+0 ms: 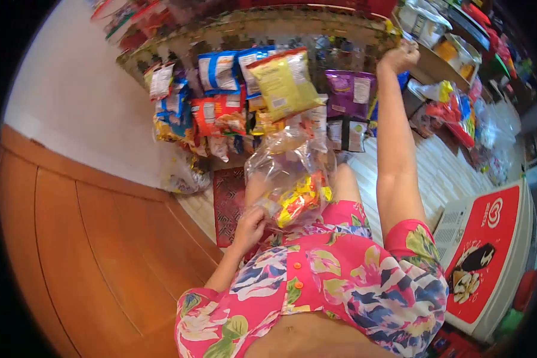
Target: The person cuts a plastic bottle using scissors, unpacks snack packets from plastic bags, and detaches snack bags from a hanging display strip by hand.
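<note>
Many snack packets [286,83] beyond clear bag [283,160], freezer [486,224] right, door [110,238] left

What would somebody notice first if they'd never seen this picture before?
Probably the bright pink flowery top, filling the bottom middle. Next might be the shiny snack packs hanging in the upper middle, especially the big yellow-green pack. Then the eye may jump to the red panel with an ice-cream picture at the right, or the clear bag in the middle, with the left hand at its side.
</note>
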The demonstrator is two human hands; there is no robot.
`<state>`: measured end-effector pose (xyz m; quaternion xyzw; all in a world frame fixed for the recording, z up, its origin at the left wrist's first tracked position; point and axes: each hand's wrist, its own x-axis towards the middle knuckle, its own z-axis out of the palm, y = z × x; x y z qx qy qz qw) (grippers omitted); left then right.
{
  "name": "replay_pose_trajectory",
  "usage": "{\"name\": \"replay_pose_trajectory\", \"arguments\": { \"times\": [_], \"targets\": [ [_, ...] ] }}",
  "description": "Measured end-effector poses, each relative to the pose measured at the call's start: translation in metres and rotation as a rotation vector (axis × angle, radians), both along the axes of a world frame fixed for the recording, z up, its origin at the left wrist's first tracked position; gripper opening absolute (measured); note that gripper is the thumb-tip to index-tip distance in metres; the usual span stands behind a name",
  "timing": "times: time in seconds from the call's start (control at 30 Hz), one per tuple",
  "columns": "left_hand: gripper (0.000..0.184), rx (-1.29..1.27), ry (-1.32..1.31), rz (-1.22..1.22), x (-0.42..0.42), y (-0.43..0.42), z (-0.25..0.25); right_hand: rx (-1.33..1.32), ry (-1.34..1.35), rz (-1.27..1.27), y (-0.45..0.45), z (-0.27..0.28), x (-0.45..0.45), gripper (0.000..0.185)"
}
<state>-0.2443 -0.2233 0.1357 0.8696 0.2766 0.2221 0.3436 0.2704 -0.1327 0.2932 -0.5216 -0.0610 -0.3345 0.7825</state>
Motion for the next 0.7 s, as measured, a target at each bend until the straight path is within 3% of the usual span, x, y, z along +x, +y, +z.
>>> {"name": "replay_pose_trajectory", "arguments": {
  "times": [0.1,0.27,0.4,0.6,0.7],
  "targets": [
    [0.013,0.039,-0.023,-0.013,0.001,0.005,0.005,-0.013,-0.015,-0.092,0.009,-0.008,0.022,0.017],
    [0.016,-0.047,-0.087,-0.013,-0.001,0.005,0.010,0.019,-0.022,-0.029,0.009,-0.007,0.029,0.018],
    [0.019,-0.068,-0.074,-0.046,-0.003,0.004,0.009,-0.123,0.076,-0.073,0.008,-0.007,0.034,0.014],
    [0.012,0.002,-0.182,0.003,0.003,0.005,0.010,0.137,0.051,0.340,0.009,-0.012,0.045,0.018],
    [0.011,0.005,-0.257,0.042,0.013,0.009,0.036,-0.024,0.054,0.096,0.011,-0.023,0.057,0.018]
  ]
}}
